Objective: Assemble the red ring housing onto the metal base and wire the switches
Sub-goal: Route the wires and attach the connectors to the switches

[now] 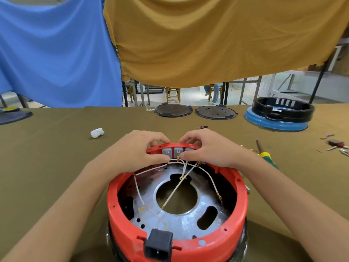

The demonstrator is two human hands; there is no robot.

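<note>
hands meet at the far rim of a red ring housing (234,220), which sits on a metal base (188,222) at the near middle of an olive table (47,148). left hand (139,150) curls its fingers over the rim, thumb and forefinger pinching a white wire (151,168) beside the grey switches (172,152). right hand (207,151) curls likewise, fingertips pinching a terminal at the middle switch. more white wires cross the base, and a black power socket (158,245) sits in the near wall. right of the housing lies a green-handled screwdriver (265,155); far right, a black ring (283,109).
</note>
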